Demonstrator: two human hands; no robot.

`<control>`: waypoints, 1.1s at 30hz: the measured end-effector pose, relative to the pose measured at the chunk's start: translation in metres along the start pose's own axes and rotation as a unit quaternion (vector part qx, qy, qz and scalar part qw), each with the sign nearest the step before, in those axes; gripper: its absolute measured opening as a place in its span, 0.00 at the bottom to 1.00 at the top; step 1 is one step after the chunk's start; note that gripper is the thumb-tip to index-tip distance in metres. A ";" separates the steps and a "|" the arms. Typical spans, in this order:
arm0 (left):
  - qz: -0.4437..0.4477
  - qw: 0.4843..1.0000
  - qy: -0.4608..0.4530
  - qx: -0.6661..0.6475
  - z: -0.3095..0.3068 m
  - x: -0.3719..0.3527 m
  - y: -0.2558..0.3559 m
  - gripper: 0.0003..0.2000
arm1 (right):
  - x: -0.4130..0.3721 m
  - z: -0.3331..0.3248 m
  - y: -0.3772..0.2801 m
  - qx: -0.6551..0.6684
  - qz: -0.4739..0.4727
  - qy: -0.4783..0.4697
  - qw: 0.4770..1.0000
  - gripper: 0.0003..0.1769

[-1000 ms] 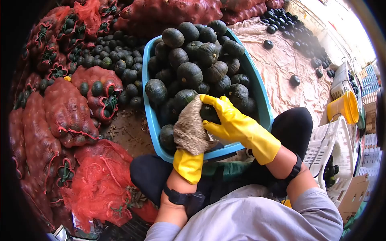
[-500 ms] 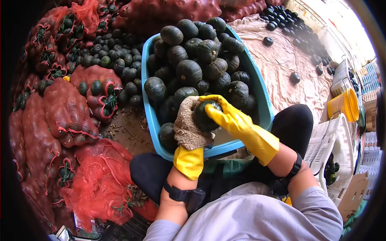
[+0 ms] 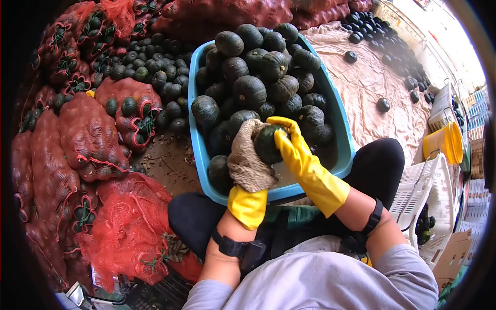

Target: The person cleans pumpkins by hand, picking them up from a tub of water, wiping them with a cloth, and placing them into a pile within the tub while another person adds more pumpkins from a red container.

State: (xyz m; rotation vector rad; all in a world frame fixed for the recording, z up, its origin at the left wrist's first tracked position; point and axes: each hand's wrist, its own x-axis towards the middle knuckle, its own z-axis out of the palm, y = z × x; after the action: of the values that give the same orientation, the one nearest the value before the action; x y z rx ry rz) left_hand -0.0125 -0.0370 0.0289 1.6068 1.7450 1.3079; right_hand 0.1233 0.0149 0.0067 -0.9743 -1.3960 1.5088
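Note:
A dark green kabocha squash (image 3: 268, 144) is held above the near part of a blue tub (image 3: 197, 139). My right hand (image 3: 295, 155), in a yellow rubber glove, grips its right side, fingers over the top. A rough brown cloth (image 3: 249, 163) covers most of my left hand (image 3: 248, 204) and presses against the squash's left side. Only the yellow cuff of the left glove shows; its fingers are hidden under the cloth. Many dark squashes (image 3: 249, 92) are heaped in the tub just beyond my hands.
Red mesh sacks (image 3: 93, 135) of squash crowd the left, with loose red netting (image 3: 126, 227) nearer me. More squashes lie on the floor and on a pinkish sheet (image 3: 356, 77). White crates (image 3: 429, 201) and a yellow bucket (image 3: 443, 143) stand at right.
The squash has turned slightly between my hands, and the right glove's fingers have shifted around its side. The cloth has bunched differently. The whole view has shifted a little.

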 end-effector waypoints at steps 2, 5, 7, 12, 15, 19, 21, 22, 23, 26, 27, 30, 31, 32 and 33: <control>-0.037 0.999 0.013 0.006 0.013 -0.007 0.012 0.40 | 0.016 0.002 0.033 -0.073 0.002 0.120 0.990 0.27; -0.039 0.999 0.013 0.027 0.019 -0.011 0.015 0.41 | 0.019 -0.009 0.038 -0.307 -0.266 0.182 0.895 0.30; -0.025 0.999 0.004 0.033 0.016 -0.013 0.014 0.41 | 0.005 -0.006 0.032 -0.313 -0.291 0.147 0.892 0.34; 0.000 0.999 -0.023 0.042 0.006 -0.012 0.012 0.41 | -0.018 -0.003 0.011 -0.410 -0.196 0.084 0.887 0.43; 0.012 0.998 -0.036 0.053 0.005 -0.012 0.011 0.42 | -0.023 -0.010 -0.002 -0.439 -0.084 0.035 0.894 0.43; 0.030 0.995 -0.057 0.073 -0.002 -0.007 0.009 0.42 | -0.037 -0.027 -0.007 -0.575 -0.216 -0.120 0.780 0.38; 0.034 0.994 -0.069 0.079 -0.003 -0.005 0.009 0.43 | -0.032 -0.019 0.002 -0.140 -0.007 -0.012 0.990 0.35; 0.034 0.993 -0.073 0.086 -0.003 -0.003 0.008 0.43 | -0.027 -0.022 -0.003 0.022 0.176 -0.062 0.982 0.39; 0.036 0.992 -0.077 0.091 -0.003 -0.002 0.009 0.43 | -0.022 -0.025 -0.009 0.155 0.363 -0.056 0.917 0.46; 0.055 0.987 -0.096 0.115 0.000 0.001 0.010 0.43 | 0.008 -0.046 0.052 0.361 0.447 -0.103 0.812 0.45; 0.063 0.984 -0.103 0.129 -0.001 0.003 0.010 0.43 | 0.014 -0.055 0.050 0.384 0.424 -0.151 0.806 0.47; 0.105 0.967 -0.131 0.189 -0.003 0.008 0.007 0.44 | 0.018 -0.089 0.026 0.459 0.343 -0.193 0.797 0.55; 0.131 0.957 -0.143 0.216 -0.003 0.010 0.008 0.44 | 0.015 -0.103 0.013 0.452 0.318 -0.122 0.824 0.58; 0.156 0.946 -0.155 0.240 -0.003 0.011 0.009 0.44 | 0.010 -0.128 0.007 0.522 0.252 -0.161 0.799 0.57; 0.181 0.933 -0.165 0.264 -0.004 0.013 0.009 0.44 | 0.005 -0.148 -0.011 0.562 0.175 -0.159 0.793 0.56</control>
State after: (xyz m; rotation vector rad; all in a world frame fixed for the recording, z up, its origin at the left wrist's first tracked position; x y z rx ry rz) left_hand -0.0143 -0.0275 0.0424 2.3799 1.7220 0.6555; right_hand 0.2607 0.0707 0.0060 -0.1913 -0.2620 2.3886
